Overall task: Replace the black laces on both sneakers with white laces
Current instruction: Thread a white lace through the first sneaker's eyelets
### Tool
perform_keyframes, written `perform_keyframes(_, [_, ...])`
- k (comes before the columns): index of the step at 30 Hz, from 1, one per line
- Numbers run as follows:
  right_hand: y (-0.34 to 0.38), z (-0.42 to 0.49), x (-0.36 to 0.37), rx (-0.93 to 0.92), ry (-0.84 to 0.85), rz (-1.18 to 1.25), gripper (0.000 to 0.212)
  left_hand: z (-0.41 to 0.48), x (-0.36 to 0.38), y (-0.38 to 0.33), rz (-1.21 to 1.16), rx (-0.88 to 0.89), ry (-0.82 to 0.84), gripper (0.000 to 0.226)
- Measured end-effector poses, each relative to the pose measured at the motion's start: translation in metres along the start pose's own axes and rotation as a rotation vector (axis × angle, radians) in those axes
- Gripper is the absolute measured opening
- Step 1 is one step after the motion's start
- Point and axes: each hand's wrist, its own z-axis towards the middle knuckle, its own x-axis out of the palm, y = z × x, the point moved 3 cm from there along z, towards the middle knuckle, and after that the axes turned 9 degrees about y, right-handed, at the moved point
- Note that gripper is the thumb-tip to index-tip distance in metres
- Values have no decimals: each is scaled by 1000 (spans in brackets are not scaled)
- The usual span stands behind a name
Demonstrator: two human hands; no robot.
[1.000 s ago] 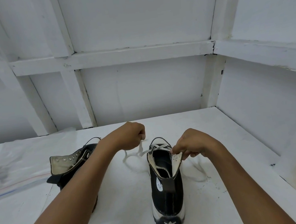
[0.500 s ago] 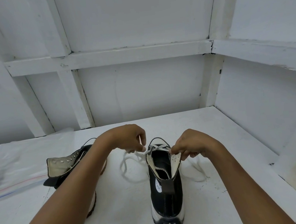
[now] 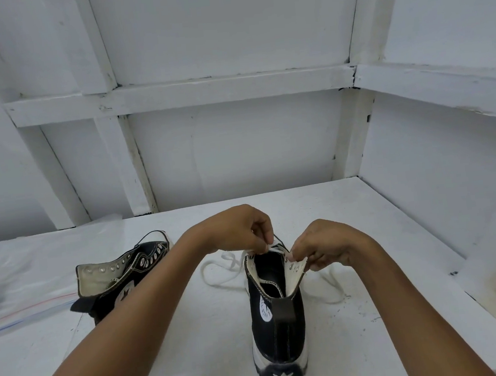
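Pinching white lace (image 3: 218, 269) end, probably, with left hand (image 3: 239, 231) at left eyelet row of upright sneaker (image 3: 277, 316), centre of table (image 3: 196, 352). Pinching right eyelet flap with right hand (image 3: 328, 246). Handles soft, limp, light: grip near stiff tip. Bends easily at flap: hold close to eyelet.

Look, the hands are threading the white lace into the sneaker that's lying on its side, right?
No. The head view shows the left hand and right hand threading the white lace into the upright sneaker. No hand is on the sneaker lying on its side.
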Motion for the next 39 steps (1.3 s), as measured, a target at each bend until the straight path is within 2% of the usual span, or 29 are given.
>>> perform_keyframes(6, [-2, 1, 0, 12, 7, 37, 18, 3, -5, -8, -82, 78, -98, 19])
perform_keyframes(12, [-6, 1, 0, 23, 30, 84, 20, 8, -1, -8, -60, 69, -45, 31])
perform_keyframes(20, [-6, 2, 0, 19, 50, 100, 11, 13, 2, -9, 96, -1, -14, 20])
perform_keyframes(24, [-7, 2, -1, 23, 49, 113, 14, 14, 5, -13, 176, -14, 14, 22])
perform_keyframes(39, [-7, 1, 0, 9, 56, 126, 10, 20, 10, -12, 233, -26, -51, 22])
